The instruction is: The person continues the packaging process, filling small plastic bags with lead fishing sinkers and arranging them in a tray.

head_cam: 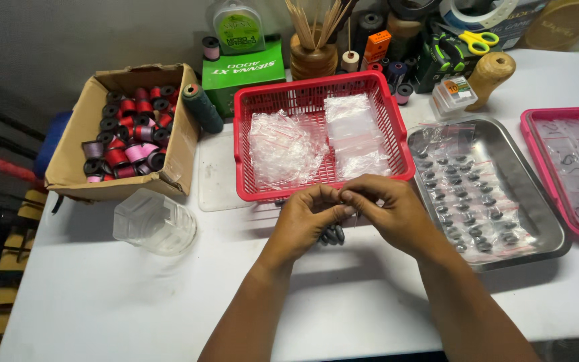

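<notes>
Just in front of the red basket (266, 191), a tiny item, too small to identify, is pinched between the fingertips of the left hand (306, 218) and right hand (390, 209), both closed. Dark sinkers (333, 235) are kept beneath them on the white surface (135, 295), within easy reach.

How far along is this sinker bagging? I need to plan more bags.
Done: the steel tray holds rows of small clear bags, each with dark sinkers inside. In hand: the left hand and right hand meet fingertip to fingertip over something too small to make out. Left: a few loose dark sinkers on the table, and empty bags in the red basket.
</notes>
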